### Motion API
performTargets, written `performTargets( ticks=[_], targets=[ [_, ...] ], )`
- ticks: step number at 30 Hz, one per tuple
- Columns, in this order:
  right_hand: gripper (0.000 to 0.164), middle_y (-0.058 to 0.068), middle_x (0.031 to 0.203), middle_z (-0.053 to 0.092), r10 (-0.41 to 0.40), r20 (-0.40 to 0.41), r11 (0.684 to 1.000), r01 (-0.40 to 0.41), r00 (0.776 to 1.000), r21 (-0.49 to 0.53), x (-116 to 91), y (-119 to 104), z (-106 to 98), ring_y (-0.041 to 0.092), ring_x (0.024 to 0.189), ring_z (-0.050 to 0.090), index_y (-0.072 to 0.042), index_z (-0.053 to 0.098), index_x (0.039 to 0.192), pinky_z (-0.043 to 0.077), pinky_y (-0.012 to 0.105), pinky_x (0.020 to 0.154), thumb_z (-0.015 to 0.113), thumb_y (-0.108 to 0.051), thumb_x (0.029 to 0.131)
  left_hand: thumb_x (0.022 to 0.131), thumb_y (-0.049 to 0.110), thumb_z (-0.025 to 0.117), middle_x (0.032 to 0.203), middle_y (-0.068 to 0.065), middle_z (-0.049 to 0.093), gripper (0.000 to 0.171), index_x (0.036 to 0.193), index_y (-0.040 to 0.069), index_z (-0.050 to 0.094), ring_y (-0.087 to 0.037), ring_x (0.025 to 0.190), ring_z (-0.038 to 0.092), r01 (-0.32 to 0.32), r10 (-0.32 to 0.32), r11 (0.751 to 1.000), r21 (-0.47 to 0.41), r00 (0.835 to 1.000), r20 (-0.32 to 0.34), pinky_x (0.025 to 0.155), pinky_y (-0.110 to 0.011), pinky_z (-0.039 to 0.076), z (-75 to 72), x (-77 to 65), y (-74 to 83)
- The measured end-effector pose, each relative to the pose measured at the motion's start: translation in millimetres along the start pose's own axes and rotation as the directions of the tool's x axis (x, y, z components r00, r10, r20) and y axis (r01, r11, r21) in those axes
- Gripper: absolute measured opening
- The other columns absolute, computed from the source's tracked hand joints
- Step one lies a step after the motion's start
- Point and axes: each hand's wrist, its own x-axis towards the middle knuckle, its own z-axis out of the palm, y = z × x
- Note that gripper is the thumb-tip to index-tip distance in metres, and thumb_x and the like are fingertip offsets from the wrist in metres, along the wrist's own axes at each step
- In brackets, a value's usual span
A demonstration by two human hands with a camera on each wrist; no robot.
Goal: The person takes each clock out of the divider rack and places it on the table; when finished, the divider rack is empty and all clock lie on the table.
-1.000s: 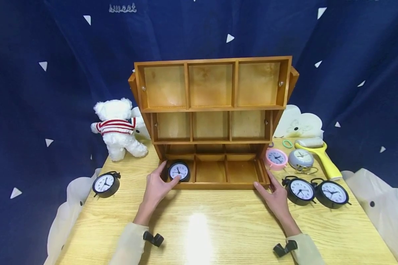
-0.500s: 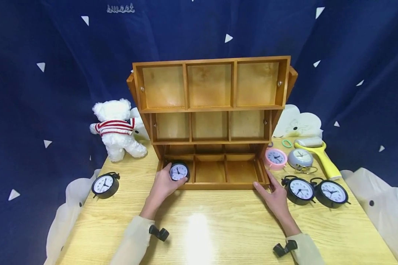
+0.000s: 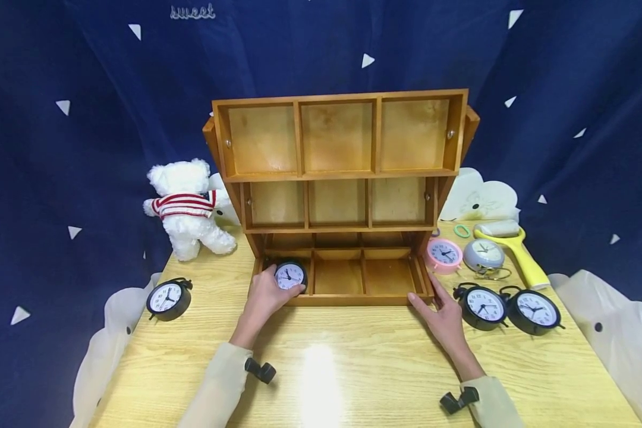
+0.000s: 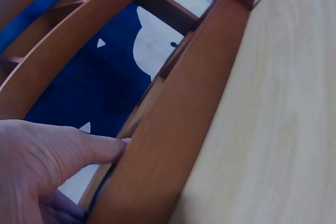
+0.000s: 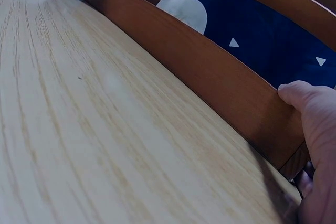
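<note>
A tiered wooden storage box stands unfolded, with three rows of compartments. In its bottom-left compartment lies a round black alarm clock with a white dial facing up. My left hand holds this clock, thumb at its near edge and fingers at its left side; the fingertips are partly hidden. In the left wrist view the thumb lies at the bottom tray's rim. My right hand grips the tray's front right corner, thumb on the front rim and fingers along the outer side, as the right wrist view also shows.
At right are two black alarm clocks, a pink clock, a grey clock and a yellow-handled lint roller. At left lie another black alarm clock and a white teddy bear.
My left hand has moved right from the tray's left edge, closing around the clock, which has hardly shifted. My right hand stays at the tray's corner.
</note>
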Motion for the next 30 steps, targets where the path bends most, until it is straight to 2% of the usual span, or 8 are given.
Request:
performTargets(
  ticks=[6, 8, 15, 19, 24, 30],
  targets=[
    [0.078, 0.019, 0.161, 0.043, 0.002, 0.002, 1.000, -0.002, 1.000, 0.003, 1, 20, 2, 0.034, 0.144, 0.044, -0.010, 0.041, 0.161, 0.036, 0.002, 0.103, 0.081, -0.019, 0.094, 0.071, 0.052, 0.095, 0.099, -0.025, 0.072, 0.084, 0.117, -0.012, 0.065, -0.036, 0.090, 0.071, 0.050, -0.049, 0.996, 0.076, 0.999, -0.013, 0.068, -0.045, 0.061, 1.5, -3.6, 4.9],
    [0.078, 0.019, 0.161, 0.043, -0.003, -0.003, 1.000, 0.003, 1.000, 0.003, 0, 21, 2, 0.035, 0.144, 0.045, -0.010, 0.042, 0.160, 0.036, 0.003, 0.102, 0.081, -0.019, 0.094, 0.071, 0.053, 0.094, 0.097, -0.025, 0.073, 0.083, 0.113, -0.012, 0.066, -0.037, 0.088, 0.072, 0.049, -0.047, 0.994, 0.093, 0.998, -0.032, 0.065, -0.045, 0.061, 2.9, -4.3, 5.4],
    [0.077, 0.018, 0.160, 0.045, -0.011, -0.018, 1.000, 0.011, 1.000, -0.010, 2, 19, 1, 0.034, 0.143, 0.046, -0.009, 0.043, 0.159, 0.037, 0.002, 0.101, 0.082, -0.020, 0.094, 0.067, 0.054, 0.095, 0.101, -0.027, 0.074, 0.086, 0.118, -0.010, 0.068, -0.042, 0.094, 0.072, 0.035, -0.024, 0.996, 0.083, 0.992, -0.124, 0.070, -0.051, 0.062, 10.3, -3.9, 3.2],
    [0.076, 0.019, 0.159, 0.045, -0.017, -0.013, 1.000, 0.017, 1.000, 0.016, 3, 18, 1, 0.035, 0.142, 0.046, -0.009, 0.043, 0.159, 0.037, 0.002, 0.102, 0.081, -0.018, 0.094, 0.064, 0.053, 0.095, 0.097, -0.024, 0.075, 0.086, 0.118, -0.008, 0.069, -0.040, 0.092, 0.072, 0.011, 0.000, 0.998, 0.064, 0.985, -0.174, 0.068, -0.050, 0.061, 14.3, -4.8, -0.9],
    [0.076, 0.020, 0.159, 0.045, -0.024, -0.014, 0.999, 0.024, 1.000, 0.024, 3, 18, 1, 0.036, 0.143, 0.046, -0.009, 0.043, 0.159, 0.037, 0.003, 0.103, 0.081, -0.017, 0.094, 0.061, 0.051, 0.094, 0.094, -0.021, 0.075, 0.086, 0.120, -0.006, 0.069, -0.038, 0.088, 0.073, -0.029, 0.035, 0.999, 0.032, 0.977, -0.208, 0.067, -0.048, 0.061, 17.1, -5.0, -4.2],
    [0.077, 0.019, 0.160, 0.045, -0.015, -0.009, 1.000, 0.015, 1.000, 0.020, 3, 19, 1, 0.035, 0.143, 0.046, -0.009, 0.042, 0.160, 0.037, 0.003, 0.103, 0.081, -0.018, 0.094, 0.061, 0.050, 0.093, 0.093, -0.014, 0.076, 0.077, 0.116, 0.001, 0.071, -0.034, 0.088, 0.073, -0.062, 0.063, 0.998, 0.012, 0.970, -0.234, 0.067, -0.047, 0.061, 21.2, -4.3, -8.0]
  ],
)
